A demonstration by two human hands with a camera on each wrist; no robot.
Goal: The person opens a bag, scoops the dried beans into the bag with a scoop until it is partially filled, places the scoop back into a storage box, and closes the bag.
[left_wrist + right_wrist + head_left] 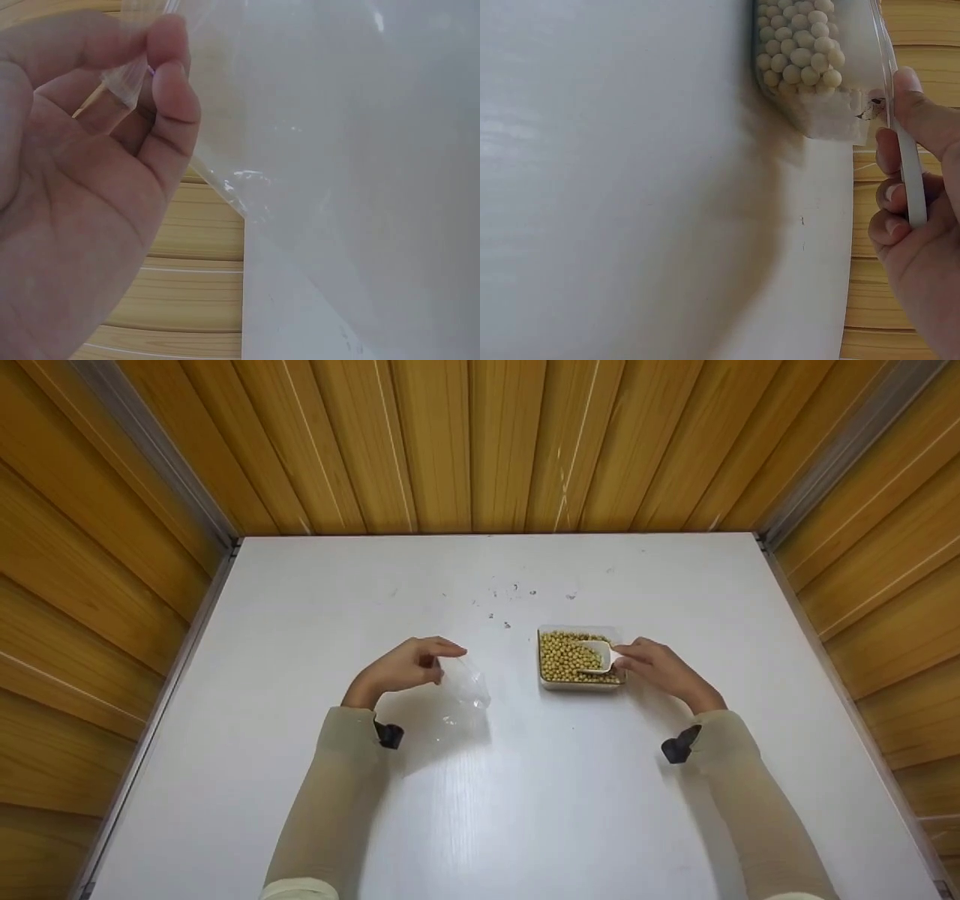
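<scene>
My left hand (409,667) pinches the edge of a clear plastic bag (469,690) between thumb and fingertips. The bag hangs over the table, and the left wrist view shows its thin film (300,172) spreading to the right of the fingers. On the right, my right hand (664,671) grips the handle (911,176) of a small white scoop (602,654). The scoop's bowl lies among round yellowish beans (559,656), probably soybeans, in a clear rectangular container (581,687). Beans partly cover the bowl's front.
The white table (540,795) carries small dark marks (507,625) behind the container. Wood-patterned panels (435,450) stand along the back and both sides. A black wrist device (388,735) sits at the left sleeve, another (680,745) at the right.
</scene>
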